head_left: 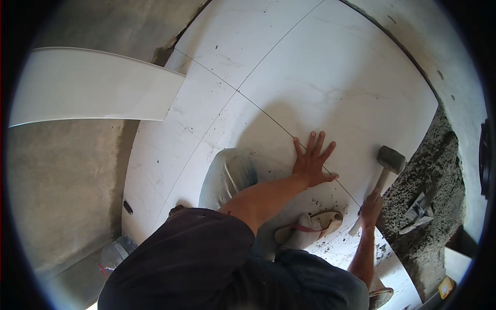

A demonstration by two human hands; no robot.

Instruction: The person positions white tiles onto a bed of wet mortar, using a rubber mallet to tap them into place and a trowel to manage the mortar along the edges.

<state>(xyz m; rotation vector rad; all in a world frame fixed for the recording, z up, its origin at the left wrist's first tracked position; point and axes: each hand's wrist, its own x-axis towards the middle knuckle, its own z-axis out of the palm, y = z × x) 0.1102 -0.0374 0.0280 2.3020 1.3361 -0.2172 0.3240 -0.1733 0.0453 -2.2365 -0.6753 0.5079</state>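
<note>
My left hand lies flat on the white floor tiles, fingers spread across the thin joint between two of them. In my right hand is the handle of a rubber mallet. Its dark head is over the right part of the large tile, close to the edge where the mortar starts; whether it touches the tile I cannot tell. Beside the mallet, a metal trowel smeared with grey lies on the bed of wet mortar. My sandalled foot rests on the tiles between my two arms.
A loose white tile juts in at the left. A plain wall curves along the right. A small black object and a clear plastic bottle are at the lower left. A yellow item sits at the lower right. Crumbs of mortar dot the tiles.
</note>
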